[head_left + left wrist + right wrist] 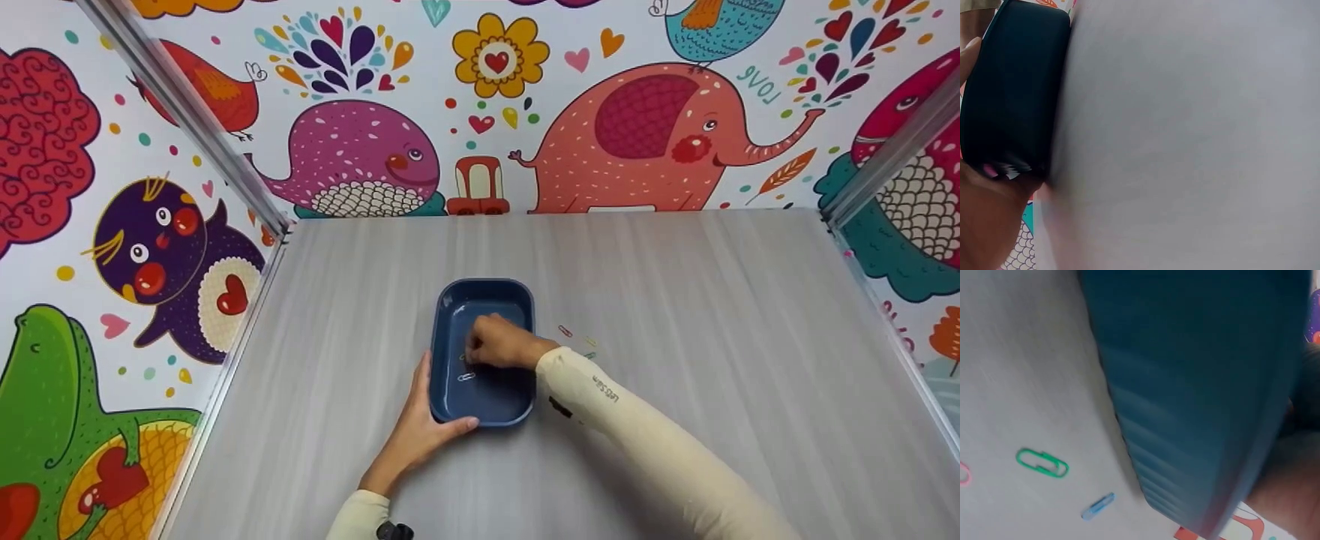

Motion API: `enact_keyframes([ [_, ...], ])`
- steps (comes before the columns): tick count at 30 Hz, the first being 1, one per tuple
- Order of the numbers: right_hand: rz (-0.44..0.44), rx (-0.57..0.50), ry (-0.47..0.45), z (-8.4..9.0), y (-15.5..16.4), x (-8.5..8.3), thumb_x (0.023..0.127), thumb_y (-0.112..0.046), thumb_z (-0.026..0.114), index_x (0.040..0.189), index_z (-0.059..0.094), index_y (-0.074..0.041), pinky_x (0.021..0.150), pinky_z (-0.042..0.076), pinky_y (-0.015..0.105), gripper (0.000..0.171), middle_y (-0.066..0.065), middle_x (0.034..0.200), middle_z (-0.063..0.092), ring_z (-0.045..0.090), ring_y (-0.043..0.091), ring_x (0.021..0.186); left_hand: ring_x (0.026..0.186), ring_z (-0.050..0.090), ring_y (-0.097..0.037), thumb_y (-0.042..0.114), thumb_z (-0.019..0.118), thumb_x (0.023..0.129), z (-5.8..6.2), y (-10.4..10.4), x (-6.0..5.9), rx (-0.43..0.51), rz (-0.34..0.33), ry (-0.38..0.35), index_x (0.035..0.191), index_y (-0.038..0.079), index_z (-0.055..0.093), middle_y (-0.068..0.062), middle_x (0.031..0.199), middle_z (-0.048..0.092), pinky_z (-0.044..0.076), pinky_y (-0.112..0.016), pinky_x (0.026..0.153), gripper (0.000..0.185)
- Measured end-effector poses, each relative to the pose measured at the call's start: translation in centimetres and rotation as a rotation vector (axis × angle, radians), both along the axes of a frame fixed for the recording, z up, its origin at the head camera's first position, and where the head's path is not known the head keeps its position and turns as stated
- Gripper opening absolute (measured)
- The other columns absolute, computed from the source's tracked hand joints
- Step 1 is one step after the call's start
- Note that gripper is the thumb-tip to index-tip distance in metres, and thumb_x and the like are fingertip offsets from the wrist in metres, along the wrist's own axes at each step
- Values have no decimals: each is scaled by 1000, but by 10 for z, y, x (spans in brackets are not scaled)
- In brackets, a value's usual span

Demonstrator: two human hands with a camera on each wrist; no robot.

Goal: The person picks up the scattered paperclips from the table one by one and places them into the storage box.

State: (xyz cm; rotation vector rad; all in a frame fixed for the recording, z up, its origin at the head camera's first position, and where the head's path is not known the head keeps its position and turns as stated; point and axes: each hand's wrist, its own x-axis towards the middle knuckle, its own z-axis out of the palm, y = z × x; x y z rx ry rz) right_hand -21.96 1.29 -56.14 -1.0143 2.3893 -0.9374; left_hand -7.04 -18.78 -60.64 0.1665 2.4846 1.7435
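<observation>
A dark blue rectangular tray [484, 420] stands on the table. My left hand [420, 424] holds its near left corner, thumb along the near rim and fingers against the left wall. Reaching over the right rim, my right hand [504, 343] is inside the tray with its fingers bent down toward the floor. A yellow paper clip [463, 358] shows beside those fingertips, and a white paper clip [466, 376] lies just nearer. I cannot tell whether the right fingers pinch a clip. In the right wrist view, the tray's wall [1185, 410] hides the fingertips.
Right of the tray lie a red paper clip [565, 331], a yellowish one [591, 342] and a green one [589, 355]. The right wrist view also shows a blue clip [1098, 506] near the tray's base. Cartoon-printed walls [480, 135] border the grey table [712, 315].
</observation>
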Motion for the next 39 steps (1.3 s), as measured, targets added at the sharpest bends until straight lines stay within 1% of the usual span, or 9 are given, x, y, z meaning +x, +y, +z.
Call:
enact_keyframes([
  [2, -29, 2, -7, 12, 3, 3, 98, -3, 79, 89, 82, -2, 69, 54, 31, 9, 4, 83, 77, 61, 11, 71, 166, 11, -48, 30, 100, 83, 0, 0, 0, 2, 0, -2, 175, 0, 2, -28, 181, 7, 16, -67, 130, 137],
  [5, -64, -11, 21, 18, 7, 4, 100, -4, 79, 95, 82, -2, 73, 57, 31, 6, 5, 89, 78, 63, 9, 75, 166, 11, -48, 30, 100, 83, 0, 0, 0, 18, 4, -6, 175, -1, 1, -28, 181, 6, 16, -66, 130, 138],
  [10, -109, -48, 61, 21, 17, 6, 100, -6, 80, 94, 83, -4, 75, 58, 33, 6, 3, 86, 78, 63, 8, 72, 166, 13, -46, 30, 100, 83, -1, 0, 0, 41, 9, -15, 175, 0, 1, -26, 181, 7, 15, -64, 130, 139],
  [14, -125, -53, 111, 23, 26, 8, 100, -9, 81, 96, 83, -5, 72, 58, 33, 6, 2, 86, 77, 63, 8, 73, 166, 13, -47, 29, 101, 82, -2, 0, -1, 42, 11, -10, 175, -1, 1, -27, 181, 8, 15, -64, 130, 139],
  [20, -174, -64, 214, 27, 42, 18, 101, -11, 81, 102, 83, -4, 75, 59, 35, 7, 5, 93, 76, 66, 15, 83, 165, 12, -49, 29, 101, 82, -4, 2, -1, 25, 10, -4, 174, -2, 2, -29, 181, 7, 15, -68, 129, 139],
  [24, -195, -100, 268, 33, 55, 26, 100, -10, 82, 104, 83, -4, 77, 60, 37, 7, 7, 96, 75, 69, 19, 87, 166, 14, -48, 27, 101, 81, -2, 2, -1, 37, 14, 5, 175, -2, 3, -27, 181, 10, 15, -66, 130, 139],
  [31, -245, -160, 288, 38, 81, 36, 100, -8, 82, 105, 83, -5, 81, 61, 37, 6, 5, 98, 74, 70, 20, 90, 166, 15, -46, 28, 101, 81, 1, 3, -1, 41, 23, -5, 175, 0, 4, -26, 181, 11, 15, -64, 131, 138],
  [35, -262, -201, 276, 37, 94, 38, 101, -8, 81, 107, 83, -7, 83, 61, 45, 6, 4, 99, 76, 70, 29, 93, 166, 14, -46, 25, 101, 80, 0, 4, -1, 54, 25, -5, 175, 0, 4, -25, 181, 10, 14, -63, 131, 138],
  [39, -285, -256, 268, 34, 107, 42, 100, -7, 82, 109, 84, -7, 83, 60, 51, 9, 4, 102, 78, 71, 30, 94, 166, 14, -47, 25, 102, 80, -1, 4, -1, 44, 27, 0, 175, -1, 4, -27, 181, 10, 12, -64, 131, 138],
])
